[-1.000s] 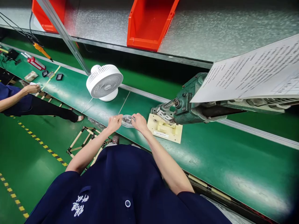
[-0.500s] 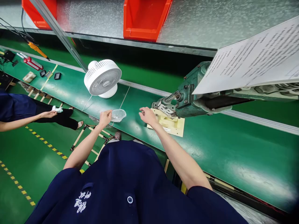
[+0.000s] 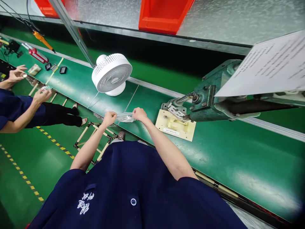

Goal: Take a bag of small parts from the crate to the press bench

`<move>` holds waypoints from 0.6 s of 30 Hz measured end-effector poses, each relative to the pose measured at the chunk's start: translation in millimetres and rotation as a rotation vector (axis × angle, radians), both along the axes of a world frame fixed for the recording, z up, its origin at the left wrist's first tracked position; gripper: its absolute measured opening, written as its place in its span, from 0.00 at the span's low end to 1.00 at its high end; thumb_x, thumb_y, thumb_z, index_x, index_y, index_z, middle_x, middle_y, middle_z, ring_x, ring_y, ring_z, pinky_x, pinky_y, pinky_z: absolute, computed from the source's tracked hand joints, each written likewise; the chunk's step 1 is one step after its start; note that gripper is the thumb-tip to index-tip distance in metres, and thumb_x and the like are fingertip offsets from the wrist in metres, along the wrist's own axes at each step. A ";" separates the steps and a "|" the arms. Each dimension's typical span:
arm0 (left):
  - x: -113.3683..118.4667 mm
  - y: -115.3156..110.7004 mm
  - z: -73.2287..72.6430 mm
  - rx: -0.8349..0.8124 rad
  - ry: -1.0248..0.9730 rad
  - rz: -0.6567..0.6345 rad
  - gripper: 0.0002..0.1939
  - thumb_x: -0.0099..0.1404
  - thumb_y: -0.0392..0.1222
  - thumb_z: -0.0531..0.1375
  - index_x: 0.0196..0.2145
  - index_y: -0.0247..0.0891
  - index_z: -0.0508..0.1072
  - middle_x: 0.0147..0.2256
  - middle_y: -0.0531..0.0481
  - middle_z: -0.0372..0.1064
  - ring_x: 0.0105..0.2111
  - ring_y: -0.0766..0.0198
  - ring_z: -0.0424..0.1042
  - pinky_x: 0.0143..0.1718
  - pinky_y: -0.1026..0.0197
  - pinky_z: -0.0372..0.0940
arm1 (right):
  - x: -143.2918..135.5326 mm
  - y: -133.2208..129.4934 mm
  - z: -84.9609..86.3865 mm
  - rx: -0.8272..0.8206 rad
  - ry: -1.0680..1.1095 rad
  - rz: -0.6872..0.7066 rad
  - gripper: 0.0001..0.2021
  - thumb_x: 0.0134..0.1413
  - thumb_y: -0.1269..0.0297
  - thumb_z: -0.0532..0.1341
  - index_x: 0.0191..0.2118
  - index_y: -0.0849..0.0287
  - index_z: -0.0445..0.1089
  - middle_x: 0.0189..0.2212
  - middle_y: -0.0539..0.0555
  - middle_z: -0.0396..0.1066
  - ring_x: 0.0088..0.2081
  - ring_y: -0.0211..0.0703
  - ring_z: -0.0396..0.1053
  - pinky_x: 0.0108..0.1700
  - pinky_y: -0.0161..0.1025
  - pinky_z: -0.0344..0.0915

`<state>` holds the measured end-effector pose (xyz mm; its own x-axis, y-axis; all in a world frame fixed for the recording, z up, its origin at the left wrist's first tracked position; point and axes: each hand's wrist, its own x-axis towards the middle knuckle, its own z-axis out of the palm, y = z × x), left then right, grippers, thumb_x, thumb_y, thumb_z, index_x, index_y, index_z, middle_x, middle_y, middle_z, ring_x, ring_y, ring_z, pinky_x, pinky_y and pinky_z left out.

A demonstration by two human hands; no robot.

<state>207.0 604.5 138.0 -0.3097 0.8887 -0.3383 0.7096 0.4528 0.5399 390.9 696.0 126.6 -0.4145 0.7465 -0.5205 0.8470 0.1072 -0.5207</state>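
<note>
Between my hands, over the near edge of the green workbench, a clear plastic bag (image 3: 125,117) is stretched sideways. My left hand (image 3: 110,118) is closed on its left end. My right hand (image 3: 140,114) pinches its right end. Something small and pale seems to lie in the bag, too small to make out. To the right of my right hand, a cream fixture plate (image 3: 175,125) with a printed label sits below the head of a green metal press (image 3: 202,98). A white fan (image 3: 111,74) stands beyond the bag.
A printed sheet (image 3: 264,66) hangs at the right by the press. Red bins (image 3: 164,16) sit on the metal shelf (image 3: 221,19) above. At the left, a co-worker's hands (image 3: 43,94) handle small things. A pipe frame (image 3: 89,136) stands under the bench edge.
My right hand has moved left from beside the fixture plate and taken hold of the bag's right end. The bag is now pulled flatter. The co-worker's second hand has come into view.
</note>
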 end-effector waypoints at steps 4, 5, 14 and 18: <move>-3.7 -7.2 -10.3 0.051 -0.173 -0.015 0.13 0.61 0.35 0.55 0.37 0.30 0.79 0.41 0.41 0.75 0.38 0.61 0.71 0.35 0.63 0.64 | 12.4 -1.8 6.1 0.069 0.140 -0.012 0.15 0.54 0.71 0.57 0.47 0.60 0.73 0.42 0.55 0.74 0.39 0.39 0.70 0.42 0.34 0.65; -3.4 -8.1 -11.5 0.057 -0.208 -0.019 0.13 0.62 0.35 0.55 0.36 0.30 0.79 0.41 0.41 0.75 0.39 0.60 0.71 0.36 0.63 0.65 | 14.4 -4.8 8.7 0.093 0.189 0.004 0.16 0.54 0.70 0.57 0.49 0.59 0.72 0.41 0.55 0.74 0.38 0.38 0.69 0.41 0.34 0.64; 7.9 -0.8 -15.6 0.200 -0.378 -0.020 0.17 0.65 0.47 0.54 0.34 0.33 0.77 0.36 0.44 0.76 0.38 0.60 0.72 0.41 0.60 0.66 | 9.9 -24.9 25.5 0.028 -0.064 0.257 0.09 0.50 0.74 0.60 0.33 0.56 0.77 0.34 0.57 0.77 0.36 0.47 0.71 0.35 0.38 0.58; -6.5 -11.0 -27.6 0.269 -0.644 0.044 0.30 0.63 0.53 0.56 0.58 0.32 0.67 0.52 0.37 0.72 0.55 0.53 0.69 0.56 0.53 0.63 | 23.2 -17.1 31.0 0.075 0.080 0.103 0.11 0.56 0.69 0.56 0.33 0.56 0.76 0.31 0.52 0.76 0.34 0.42 0.70 0.34 0.36 0.56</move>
